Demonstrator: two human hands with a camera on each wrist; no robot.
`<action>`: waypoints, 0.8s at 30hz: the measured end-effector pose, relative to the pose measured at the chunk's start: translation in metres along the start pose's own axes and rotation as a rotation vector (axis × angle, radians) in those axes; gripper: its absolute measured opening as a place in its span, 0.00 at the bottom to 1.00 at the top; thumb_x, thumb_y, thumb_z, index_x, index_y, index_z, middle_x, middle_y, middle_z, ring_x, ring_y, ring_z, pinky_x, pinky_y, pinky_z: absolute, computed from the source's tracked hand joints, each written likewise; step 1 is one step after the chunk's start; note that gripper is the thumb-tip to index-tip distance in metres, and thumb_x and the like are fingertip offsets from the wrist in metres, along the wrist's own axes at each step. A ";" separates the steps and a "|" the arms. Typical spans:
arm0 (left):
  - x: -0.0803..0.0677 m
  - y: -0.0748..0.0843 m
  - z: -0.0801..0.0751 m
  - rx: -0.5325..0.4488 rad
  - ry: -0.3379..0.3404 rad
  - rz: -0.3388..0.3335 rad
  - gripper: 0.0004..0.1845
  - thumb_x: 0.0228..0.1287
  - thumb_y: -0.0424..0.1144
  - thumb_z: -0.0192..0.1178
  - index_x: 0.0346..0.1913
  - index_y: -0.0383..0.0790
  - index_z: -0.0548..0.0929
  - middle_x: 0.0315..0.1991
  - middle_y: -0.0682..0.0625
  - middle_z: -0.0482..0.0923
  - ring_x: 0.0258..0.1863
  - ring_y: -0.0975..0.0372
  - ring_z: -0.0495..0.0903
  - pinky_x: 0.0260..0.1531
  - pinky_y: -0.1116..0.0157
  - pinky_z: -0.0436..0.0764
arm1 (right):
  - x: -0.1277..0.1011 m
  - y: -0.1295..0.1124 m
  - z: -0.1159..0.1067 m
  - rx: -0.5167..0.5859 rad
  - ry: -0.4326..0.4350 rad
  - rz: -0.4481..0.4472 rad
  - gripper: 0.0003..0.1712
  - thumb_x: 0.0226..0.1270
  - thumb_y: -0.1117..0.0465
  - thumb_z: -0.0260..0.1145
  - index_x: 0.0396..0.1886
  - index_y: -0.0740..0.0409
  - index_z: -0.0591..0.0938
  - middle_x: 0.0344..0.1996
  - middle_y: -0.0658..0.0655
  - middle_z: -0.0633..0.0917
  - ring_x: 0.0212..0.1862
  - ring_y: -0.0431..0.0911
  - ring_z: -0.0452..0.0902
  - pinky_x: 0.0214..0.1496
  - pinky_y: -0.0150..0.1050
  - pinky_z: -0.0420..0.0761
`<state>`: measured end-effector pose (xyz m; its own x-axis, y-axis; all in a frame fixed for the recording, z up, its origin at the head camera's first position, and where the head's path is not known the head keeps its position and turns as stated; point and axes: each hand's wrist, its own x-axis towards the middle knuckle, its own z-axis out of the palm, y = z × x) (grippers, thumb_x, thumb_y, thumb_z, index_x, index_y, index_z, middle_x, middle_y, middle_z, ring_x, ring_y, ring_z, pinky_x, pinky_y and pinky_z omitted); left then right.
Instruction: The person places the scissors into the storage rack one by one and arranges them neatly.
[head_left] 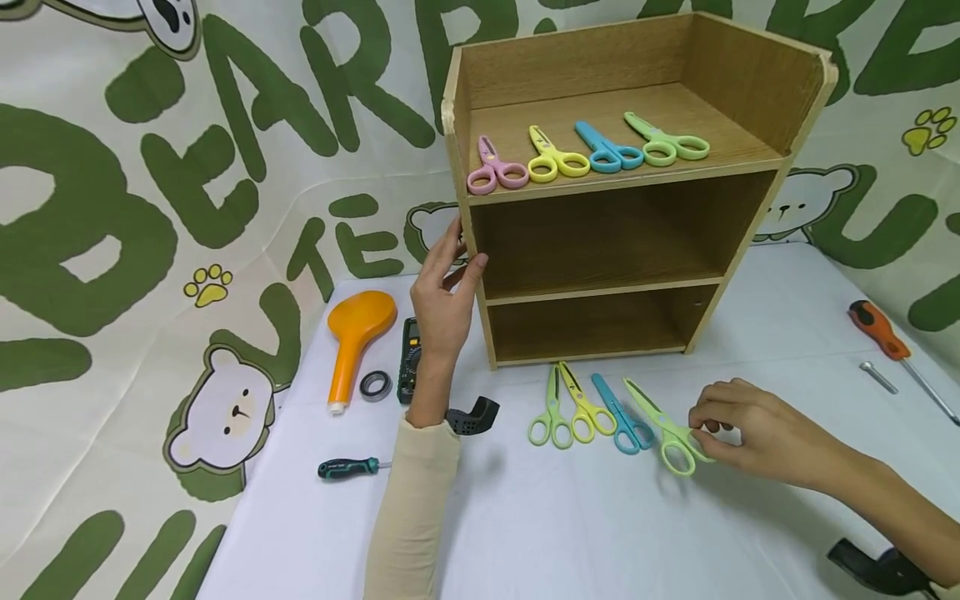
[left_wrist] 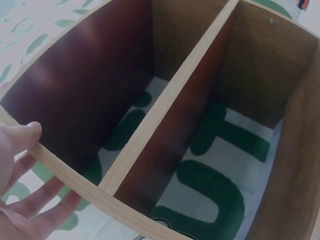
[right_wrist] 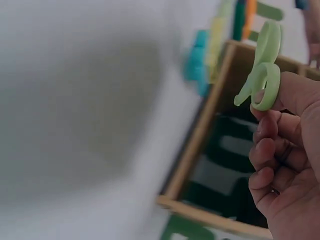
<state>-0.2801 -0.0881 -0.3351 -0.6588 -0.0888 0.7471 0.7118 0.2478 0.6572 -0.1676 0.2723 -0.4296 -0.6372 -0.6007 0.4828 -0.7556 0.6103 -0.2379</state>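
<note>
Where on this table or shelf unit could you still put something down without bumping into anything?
Both lower compartments of the wooden shelf are bare. So is the tablecloth nearest the camera, between the two arms. It is crowded on the top shelf, with four scissors, and right before the shelf, where the right hand pinches light green scissors.

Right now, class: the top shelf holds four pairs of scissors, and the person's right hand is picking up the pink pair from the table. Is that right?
Not quite. The right hand pinches the light green scissors on the table, not a pink pair; the head view shows it. The only pink scissors lie on the top shelf, among its four pairs.
</note>
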 end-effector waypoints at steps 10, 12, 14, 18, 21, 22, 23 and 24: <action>-0.001 -0.001 0.001 0.006 -0.001 -0.002 0.28 0.67 0.26 0.64 0.69 0.29 0.71 0.64 0.36 0.74 0.55 0.46 0.80 0.51 0.46 0.82 | 0.060 -0.024 -0.039 0.091 0.033 0.009 0.10 0.57 0.61 0.77 0.35 0.42 0.86 0.35 0.36 0.80 0.34 0.35 0.74 0.30 0.20 0.76; -0.001 -0.011 0.001 0.003 0.002 0.006 0.29 0.67 0.29 0.64 0.70 0.32 0.72 0.65 0.39 0.74 0.56 0.48 0.80 0.51 0.47 0.83 | 0.077 -0.026 -0.042 0.107 0.023 0.001 0.15 0.51 0.68 0.78 0.34 0.44 0.86 0.34 0.37 0.80 0.33 0.35 0.75 0.29 0.21 0.76; -0.001 -0.022 0.001 -0.001 -0.002 0.003 0.29 0.68 0.32 0.65 0.71 0.37 0.72 0.66 0.44 0.75 0.56 0.52 0.80 0.52 0.51 0.83 | 0.095 -0.026 -0.043 0.125 0.017 0.000 0.16 0.49 0.71 0.78 0.33 0.47 0.86 0.33 0.38 0.80 0.31 0.35 0.75 0.27 0.22 0.78; -0.001 -0.038 0.001 -0.004 -0.009 0.010 0.30 0.68 0.39 0.65 0.72 0.46 0.73 0.66 0.51 0.75 0.57 0.57 0.80 0.52 0.57 0.83 | 0.129 -0.026 -0.045 0.150 0.018 0.011 0.14 0.50 0.74 0.78 0.31 0.52 0.87 0.30 0.40 0.80 0.28 0.36 0.74 0.25 0.26 0.79; -0.001 -0.038 0.001 -0.005 -0.009 0.009 0.30 0.68 0.38 0.66 0.72 0.45 0.73 0.66 0.50 0.75 0.57 0.56 0.80 0.52 0.56 0.83 | 0.153 -0.024 -0.044 0.125 0.019 0.044 0.11 0.53 0.74 0.76 0.30 0.54 0.87 0.27 0.43 0.79 0.28 0.38 0.72 0.24 0.28 0.76; 0.000 -0.037 0.001 -0.005 -0.007 0.009 0.30 0.68 0.37 0.66 0.72 0.44 0.73 0.65 0.48 0.75 0.57 0.55 0.80 0.52 0.55 0.83 | 0.161 -0.023 -0.043 0.111 0.014 0.059 0.09 0.54 0.73 0.75 0.29 0.55 0.87 0.26 0.44 0.79 0.28 0.39 0.72 0.25 0.29 0.76; 0.000 -0.036 0.001 -0.007 -0.006 0.008 0.30 0.67 0.36 0.66 0.71 0.43 0.73 0.65 0.47 0.75 0.57 0.54 0.80 0.52 0.54 0.83 | 0.170 -0.022 -0.042 0.095 0.008 0.078 0.07 0.56 0.72 0.73 0.29 0.57 0.87 0.26 0.46 0.79 0.28 0.40 0.72 0.26 0.29 0.75; 0.000 -0.035 0.001 -0.009 -0.004 0.009 0.30 0.67 0.34 0.66 0.71 0.41 0.73 0.65 0.45 0.75 0.57 0.52 0.80 0.52 0.52 0.83 | 0.178 -0.020 -0.039 0.080 -0.003 0.109 0.05 0.57 0.71 0.73 0.29 0.58 0.88 0.25 0.47 0.79 0.28 0.41 0.72 0.26 0.30 0.75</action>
<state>-0.3050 -0.0954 -0.3584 -0.6534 -0.0830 0.7524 0.7198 0.2395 0.6515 -0.2596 0.1735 -0.3059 -0.7165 -0.5348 0.4478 -0.6915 0.6289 -0.3554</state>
